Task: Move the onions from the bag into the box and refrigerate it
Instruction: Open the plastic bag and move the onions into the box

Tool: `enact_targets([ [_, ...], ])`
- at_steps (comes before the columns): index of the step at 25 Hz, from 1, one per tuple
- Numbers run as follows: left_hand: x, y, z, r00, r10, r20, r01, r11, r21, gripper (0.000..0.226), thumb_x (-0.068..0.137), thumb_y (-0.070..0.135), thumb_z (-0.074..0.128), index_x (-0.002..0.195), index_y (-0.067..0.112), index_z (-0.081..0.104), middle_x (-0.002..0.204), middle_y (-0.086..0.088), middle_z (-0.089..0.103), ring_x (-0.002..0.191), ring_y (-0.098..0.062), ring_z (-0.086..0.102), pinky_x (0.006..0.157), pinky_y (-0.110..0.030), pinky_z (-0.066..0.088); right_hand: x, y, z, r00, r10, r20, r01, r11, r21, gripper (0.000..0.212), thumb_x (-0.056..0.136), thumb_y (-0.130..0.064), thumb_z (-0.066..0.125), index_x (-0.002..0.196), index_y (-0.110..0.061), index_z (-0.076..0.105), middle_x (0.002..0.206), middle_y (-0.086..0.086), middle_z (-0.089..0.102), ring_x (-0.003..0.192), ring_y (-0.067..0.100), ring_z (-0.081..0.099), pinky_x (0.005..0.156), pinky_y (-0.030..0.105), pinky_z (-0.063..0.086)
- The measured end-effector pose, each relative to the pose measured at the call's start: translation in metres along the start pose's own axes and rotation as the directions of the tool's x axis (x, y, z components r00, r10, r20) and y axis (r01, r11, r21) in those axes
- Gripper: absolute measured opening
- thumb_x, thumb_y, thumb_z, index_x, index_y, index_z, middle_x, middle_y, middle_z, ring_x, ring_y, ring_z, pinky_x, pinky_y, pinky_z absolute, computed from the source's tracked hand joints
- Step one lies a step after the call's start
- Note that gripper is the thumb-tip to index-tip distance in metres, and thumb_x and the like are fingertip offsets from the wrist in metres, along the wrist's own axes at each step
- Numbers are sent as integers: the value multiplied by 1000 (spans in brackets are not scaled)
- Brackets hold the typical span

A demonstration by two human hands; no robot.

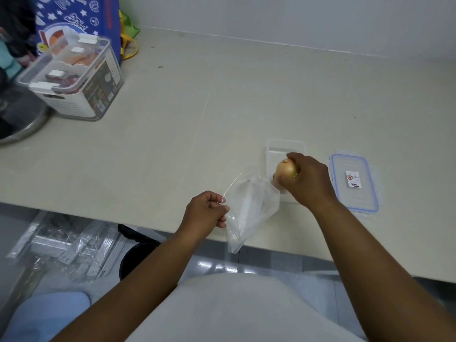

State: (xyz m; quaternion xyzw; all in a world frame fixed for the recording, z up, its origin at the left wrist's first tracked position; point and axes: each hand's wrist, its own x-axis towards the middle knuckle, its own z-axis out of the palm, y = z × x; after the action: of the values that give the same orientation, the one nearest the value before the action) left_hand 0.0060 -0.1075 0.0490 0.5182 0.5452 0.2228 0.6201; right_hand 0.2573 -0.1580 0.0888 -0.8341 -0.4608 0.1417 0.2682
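Onion [286, 170]: yellow-skinned, held in our right hand [308, 180], fingers wrapped over it from above. It sits low over the near half of the clear box [285, 149]; we cannot tell whether it touches the box floor yet. A paler shape shows just under the onion, possibly a second one already in the box, but it is too hidden to say.

Bag [249, 211]: clear plastic, mouth toward the box, its lower end hanging past the counter [222, 107] edge. Our left hand [206, 213] pinches its near edge with fingers closed on the film. We see no onion inside it; it looks slack and near empty.

Lid [354, 182]: blue-rimmed, lying flat just right of the box, off it.

Farther out, at the far left of the counter: a white slatted storage bin [81, 90] with a latched clear lid, a blue printed tote [74, 16] behind it.

Progress, as we judge it: transfer is under way, likely close to its end. Left to do: release the onion, check the bag, fit the lid, carry the box to the fridge, which is not in view.
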Motion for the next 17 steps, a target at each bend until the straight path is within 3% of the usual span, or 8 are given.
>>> enact_targets([
  [2, 1, 0, 1, 1000, -5, 1, 5, 1000, 1, 10, 80, 2, 69, 86, 9, 65, 60, -2, 61, 51, -13, 61, 52, -27, 54, 15, 18, 13, 982, 157, 109, -145, 983, -113, 54, 75, -40, 66, 125, -24, 55, 116, 7, 65, 102, 29, 61, 78, 29, 43],
  [4, 2, 1, 0, 1000, -8, -7, 8, 1000, 0, 10, 79, 2, 69, 85, 9, 65, 60, -3, 61, 50, -13, 61, 51, -26, 54, 25, 29, 24, 963, 217, 157, -192, 968, -161, 49, 73, -39, 62, 119, -22, 55, 107, 8, 64, 87, 28, 59, 70, 30, 43],
  [9, 5, 1, -1, 1000, -12, -6, 12, 1000, 6, 11, 79, 2, 70, 85, 10, 65, 58, -2, 61, 49, -13, 61, 50, -26, 54, 31, 45, 46, 955, 199, 219, -148, 962, -229, 61, 66, -38, 73, 121, -26, 50, 110, 5, 44, 86, 27, 54, 73, 32, 41],
  [13, 5, 0, -2, 1000, -6, -2, 6, 1000, 12, 10, 79, 3, 70, 85, 10, 65, 54, 3, 61, 50, -13, 61, 51, -26, 54, 34, 51, 56, 954, 220, 204, -178, 962, -205, 61, 68, -37, 72, 124, -26, 51, 116, 8, 47, 100, 31, 58, 75, 32, 40],
  [17, 5, 0, -2, 1000, -9, -1, 9, 1000, 11, 11, 79, 3, 70, 85, 11, 65, 54, 2, 62, 50, -14, 61, 51, -27, 54, 41, 46, 53, 961, 191, 198, -152, 969, -196, 58, 69, -40, 75, 120, -21, 55, 111, 12, 55, 100, 34, 59, 74, 33, 42],
])
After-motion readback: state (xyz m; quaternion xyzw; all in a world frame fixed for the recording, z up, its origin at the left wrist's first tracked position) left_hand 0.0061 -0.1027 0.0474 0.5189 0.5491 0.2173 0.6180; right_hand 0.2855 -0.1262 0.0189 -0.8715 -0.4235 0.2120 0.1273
